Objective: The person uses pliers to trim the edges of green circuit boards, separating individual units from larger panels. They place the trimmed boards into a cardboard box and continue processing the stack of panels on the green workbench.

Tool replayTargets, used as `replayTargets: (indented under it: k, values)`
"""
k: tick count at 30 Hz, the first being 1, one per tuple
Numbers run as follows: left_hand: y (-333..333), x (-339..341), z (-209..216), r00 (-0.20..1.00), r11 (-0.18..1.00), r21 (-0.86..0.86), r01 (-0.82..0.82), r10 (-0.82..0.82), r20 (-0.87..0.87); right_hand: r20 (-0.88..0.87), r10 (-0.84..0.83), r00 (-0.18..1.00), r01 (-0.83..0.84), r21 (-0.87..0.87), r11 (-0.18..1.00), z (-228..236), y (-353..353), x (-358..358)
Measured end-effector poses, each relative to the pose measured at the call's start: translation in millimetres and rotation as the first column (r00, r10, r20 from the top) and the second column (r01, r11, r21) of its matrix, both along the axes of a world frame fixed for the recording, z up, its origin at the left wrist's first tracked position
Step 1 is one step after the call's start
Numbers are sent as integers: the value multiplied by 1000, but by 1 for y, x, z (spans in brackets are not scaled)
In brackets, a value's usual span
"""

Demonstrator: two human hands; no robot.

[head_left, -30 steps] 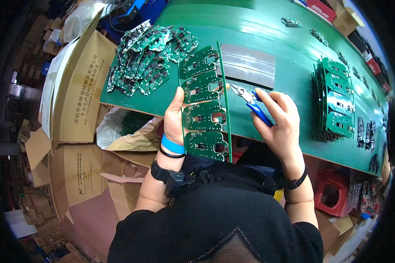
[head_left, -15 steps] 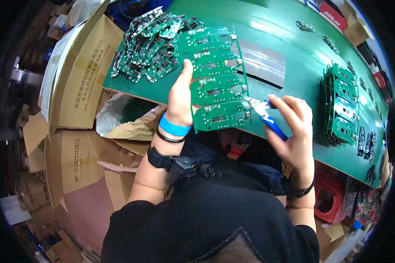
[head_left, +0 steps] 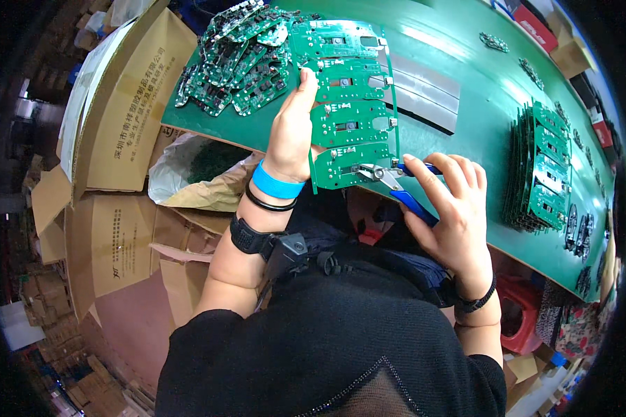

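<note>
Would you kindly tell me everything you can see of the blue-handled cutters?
The cutters are a hand tool with a silvery, metal-looking head and two blue handles, apparently plastic. The handles are spread apart, and the right hand holds them, partly hiding the upper one. The head points left, its tip over the nearest section of the green circuit board; whether it touches, I cannot tell.

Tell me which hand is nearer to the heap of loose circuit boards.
Left. The left hand, holding a green panel, is just right of and below the heap; the right hand, holding blue-handled cutters, is farther right, beyond that panel.
</note>
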State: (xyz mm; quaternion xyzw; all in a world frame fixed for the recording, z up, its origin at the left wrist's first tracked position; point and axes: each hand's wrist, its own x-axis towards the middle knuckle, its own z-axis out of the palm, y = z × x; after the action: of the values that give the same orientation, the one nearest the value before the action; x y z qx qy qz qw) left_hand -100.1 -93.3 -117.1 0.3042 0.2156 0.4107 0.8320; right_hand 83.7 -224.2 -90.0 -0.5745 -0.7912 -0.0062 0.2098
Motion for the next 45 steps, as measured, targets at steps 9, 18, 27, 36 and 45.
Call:
replayTargets:
  k: [9, 18, 27, 36, 45]
  values:
    - [0, 1, 1, 998, 999, 27, -42, 43, -48, 36, -8, 999, 8, -19, 1000, 1, -1, -3]
    - [0, 3, 4, 999, 1000, -1, 1, -1, 35, 54, -12, 998, 13, -10, 1000, -2, -1, -3]
    - [1, 1, 4, 996, 997, -19, -75, 74, -50, 50, -7, 999, 6, 20, 1000, -7, -1, -3]
    - [0, -21, -20, 885, 952, -131, 276, -198, 422, -299, -179, 937, 221, 113, 969, -13, 5, 13]
    - [-20, -6, -32, 735, 898, -189, 397, -188, 651, -181, -219, 959, 245, 140, 959, -25, 18, 12]
